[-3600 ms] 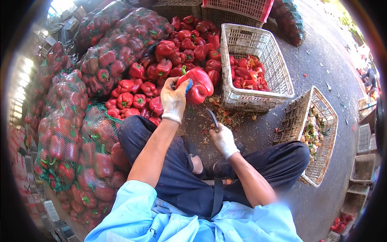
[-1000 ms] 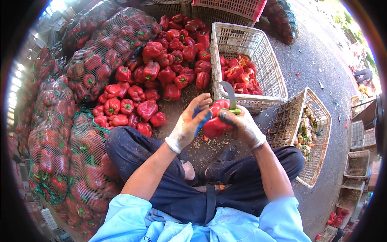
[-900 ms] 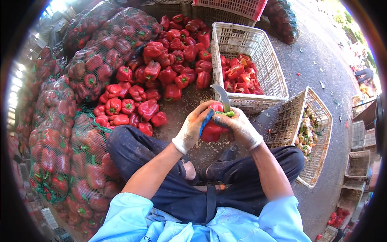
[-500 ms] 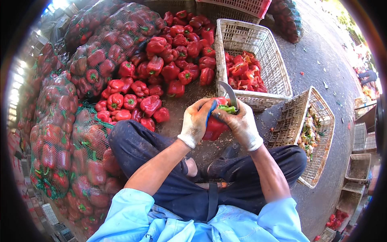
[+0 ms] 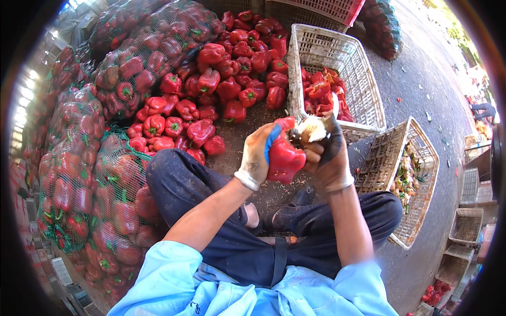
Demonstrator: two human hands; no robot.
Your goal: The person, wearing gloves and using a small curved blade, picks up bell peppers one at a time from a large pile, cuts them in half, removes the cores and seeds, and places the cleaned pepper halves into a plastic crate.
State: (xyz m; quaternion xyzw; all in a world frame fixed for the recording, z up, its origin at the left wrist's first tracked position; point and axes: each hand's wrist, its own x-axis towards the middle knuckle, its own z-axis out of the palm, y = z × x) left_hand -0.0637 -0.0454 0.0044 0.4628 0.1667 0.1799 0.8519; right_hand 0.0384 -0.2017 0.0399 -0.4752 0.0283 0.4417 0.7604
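Observation:
In my gloved left hand (image 5: 258, 152) is a red bell pepper (image 5: 285, 159), held on its left side with the fingers closed round it. My gloved right hand (image 5: 332, 158), its palm side dark with dirt, is closed on a curved knife (image 5: 335, 105) whose blade points up and away; the handle is hidden. A pale, seedy pepper core (image 5: 312, 129) shows at the right hand's thumb and fingers, out of the pepper. Both hands are above my crossed legs, just in front of a white crate (image 5: 363, 95) with cut red pepper pieces (image 5: 322, 90) in it.
A heap of whole red peppers (image 5: 229, 89) lies on the ground ahead and left. Full mesh sacks of peppers (image 5: 124, 203) crowd my left side. At right, a tilted crate (image 5: 421, 203) holds cores and stems (image 5: 405, 176). Further crates (image 5: 467, 225) stand at the far right.
My right hand has turned over and moved right, away from the left hand. The pale core is now out of the pepper, which stays in my left hand; the view has shifted slightly.

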